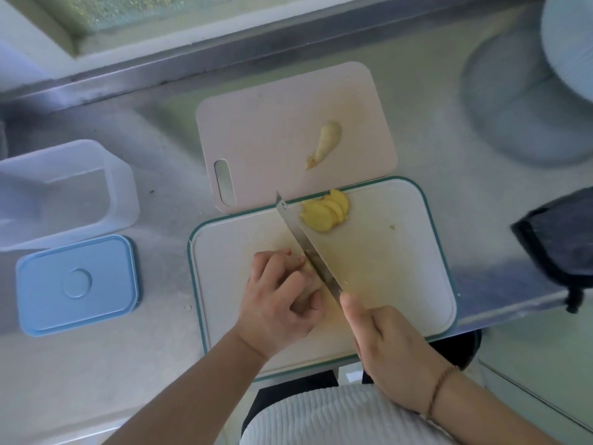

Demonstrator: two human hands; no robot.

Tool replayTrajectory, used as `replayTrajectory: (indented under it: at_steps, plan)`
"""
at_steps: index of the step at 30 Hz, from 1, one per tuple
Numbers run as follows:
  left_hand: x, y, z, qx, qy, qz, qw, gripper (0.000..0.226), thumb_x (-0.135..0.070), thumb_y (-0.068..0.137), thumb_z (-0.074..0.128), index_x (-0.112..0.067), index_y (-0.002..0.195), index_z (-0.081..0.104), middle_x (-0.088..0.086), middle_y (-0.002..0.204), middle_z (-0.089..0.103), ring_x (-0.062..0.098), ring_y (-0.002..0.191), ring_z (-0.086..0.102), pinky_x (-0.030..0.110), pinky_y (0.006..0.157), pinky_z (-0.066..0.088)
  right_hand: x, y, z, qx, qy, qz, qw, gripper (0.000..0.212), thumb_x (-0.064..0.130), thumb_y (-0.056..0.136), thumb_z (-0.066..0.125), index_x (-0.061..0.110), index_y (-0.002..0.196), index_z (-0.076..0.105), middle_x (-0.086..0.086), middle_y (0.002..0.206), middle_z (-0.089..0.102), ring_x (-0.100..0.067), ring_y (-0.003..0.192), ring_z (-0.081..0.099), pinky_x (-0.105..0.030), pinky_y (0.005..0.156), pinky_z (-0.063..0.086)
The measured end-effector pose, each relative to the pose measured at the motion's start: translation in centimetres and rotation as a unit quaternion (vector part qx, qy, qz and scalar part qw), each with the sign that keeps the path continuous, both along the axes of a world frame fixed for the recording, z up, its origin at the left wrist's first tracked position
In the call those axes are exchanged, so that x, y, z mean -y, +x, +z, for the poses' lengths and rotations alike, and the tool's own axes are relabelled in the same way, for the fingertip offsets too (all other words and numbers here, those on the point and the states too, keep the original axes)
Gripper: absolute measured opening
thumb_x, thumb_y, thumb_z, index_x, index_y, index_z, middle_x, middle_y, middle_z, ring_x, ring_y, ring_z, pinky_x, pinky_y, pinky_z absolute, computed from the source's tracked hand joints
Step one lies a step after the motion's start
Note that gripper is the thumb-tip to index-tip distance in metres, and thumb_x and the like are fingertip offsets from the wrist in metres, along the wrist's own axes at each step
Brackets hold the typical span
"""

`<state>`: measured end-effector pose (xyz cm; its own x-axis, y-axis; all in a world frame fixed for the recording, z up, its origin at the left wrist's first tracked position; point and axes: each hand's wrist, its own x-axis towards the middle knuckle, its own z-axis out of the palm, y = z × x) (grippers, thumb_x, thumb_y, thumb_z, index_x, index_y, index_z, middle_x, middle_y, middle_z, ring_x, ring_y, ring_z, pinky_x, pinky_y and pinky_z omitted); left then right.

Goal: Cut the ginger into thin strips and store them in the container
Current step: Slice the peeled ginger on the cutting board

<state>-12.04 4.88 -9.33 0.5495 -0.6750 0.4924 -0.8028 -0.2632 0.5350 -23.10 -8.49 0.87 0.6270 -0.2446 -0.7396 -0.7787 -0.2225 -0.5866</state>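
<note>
The piece of ginger being cut sits on the white cutting board, which has a green edge. Most of it hides under the left hand. The fingers of that hand are curled over the ginger and hold it down, with the fingertips right next to the knife.

The knife blade slants across the board. Its tip points away from the person, toward the pink board. The flat side of the blade touches the ginger. The right hand grips the knife handle with its fingers wrapped around it, and the thumb lies along the top near the blade. A thin brown bracelet is on that wrist.

A small pile of yellow ginger slices lies at the far edge of the white board, just beside the blade. On the pink board, one more long ginger piece lies by itself.

Off to the left, on the shiny metal counter, stands a clear plastic container. Its blue lid lies flat just in front of it. A dark cloth sits at the right edge of the counter.
</note>
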Motion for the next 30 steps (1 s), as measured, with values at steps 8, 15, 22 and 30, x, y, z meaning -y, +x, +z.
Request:
replayTrajectory:
  at_steps: [8, 15, 22, 30]
  plan:
    - [0.1, -0.3, -0.4, -0.004, 0.011, 0.017, 1.000, 0.034, -0.010, 0.068, 0.078, -0.016, 0.092, 0.054, 0.008, 0.098, 0.057, 0.029, 0.085, 0.056, 0.026, 0.098, 0.041, -0.8, 0.6, 0.4, -0.010, -0.028, 0.016, 0.999, 0.064, 0.074, 0.078, 0.018, 0.017, 0.049, 0.028, 0.003, 0.039, 0.033, -0.010, 0.045, 0.032, -0.025, 0.052, 0.037]
    - [-0.1, -0.3, -0.5, -0.031, -0.004, 0.020, 0.999, 0.025, -0.016, 0.074, 0.075, -0.014, 0.090, 0.056, 0.006, 0.103, 0.054, 0.034, 0.083, 0.057, 0.027, 0.099, 0.043, -1.1, 2.7, -1.7, 0.026, -0.015, -0.008, 1.000, 0.068, 0.067, 0.082, 0.025, 0.009, 0.048, 0.037, 0.005, 0.038, 0.033, -0.008, 0.042, 0.032, -0.018, 0.046, 0.031]
    - [-0.4, -0.2, -0.7, -0.030, 0.015, 0.019, 0.999, 0.034, -0.014, 0.065, 0.082, -0.012, 0.090, 0.059, 0.006, 0.103, 0.055, 0.034, 0.087, 0.057, 0.033, 0.094, 0.048, -0.7, 2.4, -1.5, 0.053, -0.009, -0.020, 0.998, 0.066, 0.059, 0.087, 0.029, 0.019, 0.034, 0.037, 0.007, 0.033, 0.033, -0.006, 0.038, 0.034, -0.014, 0.045, 0.031]
    - [-0.7, 0.0, 1.3, -0.129, 0.006, 0.012, 0.992, 0.026, -0.027, 0.079, 0.071, -0.011, 0.096, 0.062, 0.007, 0.102, 0.062, 0.026, 0.097, 0.056, 0.028, 0.092, 0.045, 1.7, 1.4, -0.5, 0.117, -0.053, 0.009, 0.992, 0.071, 0.081, 0.080, 0.020, 0.019, 0.048, 0.032, 0.005, 0.042, 0.035, -0.005, 0.044, 0.035, -0.021, 0.049, 0.030]
